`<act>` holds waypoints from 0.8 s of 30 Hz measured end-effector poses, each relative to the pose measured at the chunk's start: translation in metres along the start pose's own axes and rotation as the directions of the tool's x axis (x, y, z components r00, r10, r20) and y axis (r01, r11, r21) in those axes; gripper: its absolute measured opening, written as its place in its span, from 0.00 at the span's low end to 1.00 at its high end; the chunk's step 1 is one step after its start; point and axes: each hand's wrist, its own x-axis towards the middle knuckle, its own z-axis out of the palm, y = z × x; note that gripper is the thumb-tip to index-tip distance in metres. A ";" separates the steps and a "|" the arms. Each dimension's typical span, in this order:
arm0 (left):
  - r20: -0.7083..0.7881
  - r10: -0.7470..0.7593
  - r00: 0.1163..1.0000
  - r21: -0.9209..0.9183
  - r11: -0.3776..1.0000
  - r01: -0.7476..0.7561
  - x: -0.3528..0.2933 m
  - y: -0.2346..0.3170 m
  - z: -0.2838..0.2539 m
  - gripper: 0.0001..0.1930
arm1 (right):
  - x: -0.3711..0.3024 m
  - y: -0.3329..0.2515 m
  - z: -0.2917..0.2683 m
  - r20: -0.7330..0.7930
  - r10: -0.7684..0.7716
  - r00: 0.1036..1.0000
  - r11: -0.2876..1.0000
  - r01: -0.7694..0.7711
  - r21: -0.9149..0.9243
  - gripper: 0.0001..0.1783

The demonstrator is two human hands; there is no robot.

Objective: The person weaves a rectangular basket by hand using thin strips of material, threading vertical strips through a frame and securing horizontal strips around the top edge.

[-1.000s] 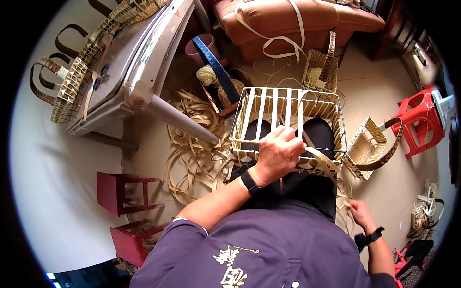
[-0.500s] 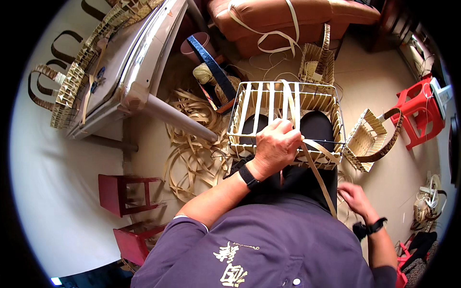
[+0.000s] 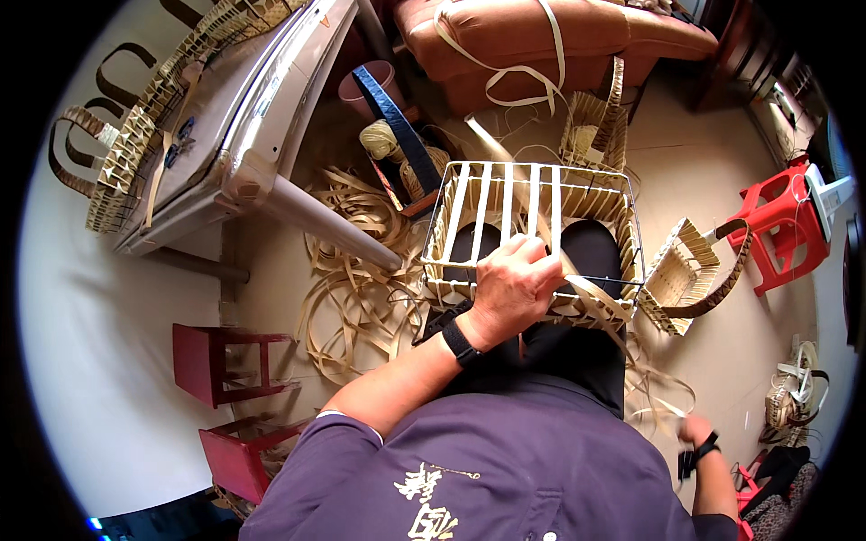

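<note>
A rectangular wire-framed basket (image 3: 621,216) woven with pale strips rests over my lap, with several flat cross strips (image 3: 484,207) spanning its wire opening. My left hand (image 3: 516,281) is closed on the near wire, at a strip wrapped there. From beside it a long beige strip (image 3: 582,288) bends down to the right. Another blurred length of strip (image 3: 492,142) sticks up past the far wire. Well away at the lower right is my right hand (image 3: 695,431), smeared by motion; a curling strip (image 3: 663,403) ends close to it, and its grip cannot be made out.
Tangled strips (image 3: 356,298) cover the floor left of the basket. Two handled baskets (image 3: 681,275) (image 3: 591,135) stand nearby. A grey table (image 3: 280,117) is at upper left, red stools (image 3: 212,365) (image 3: 780,225) at both sides, and a brown sofa (image 3: 541,45) behind.
My right hand has moved down and outward to the right. A strip length now rises beyond the basket's far wire. My left hand stays at the near wire.
</note>
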 end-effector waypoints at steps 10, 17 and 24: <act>0.062 0.033 0.998 0.068 0.997 -0.038 0.007 0.016 0.000 0.06 | -0.021 -0.146 -0.208 -0.518 -0.152 0.842 0.570 0.503 0.649 0.12; 0.046 0.029 0.999 0.042 0.999 -0.031 0.007 0.007 -0.002 0.06 | -0.130 -0.282 -0.441 -0.826 -0.200 0.528 0.188 0.848 0.496 0.22; 0.024 0.046 0.999 0.071 0.996 -0.047 0.005 0.008 -0.004 0.07 | -0.073 -0.170 -0.350 -0.090 -0.492 0.866 0.622 0.422 0.659 0.13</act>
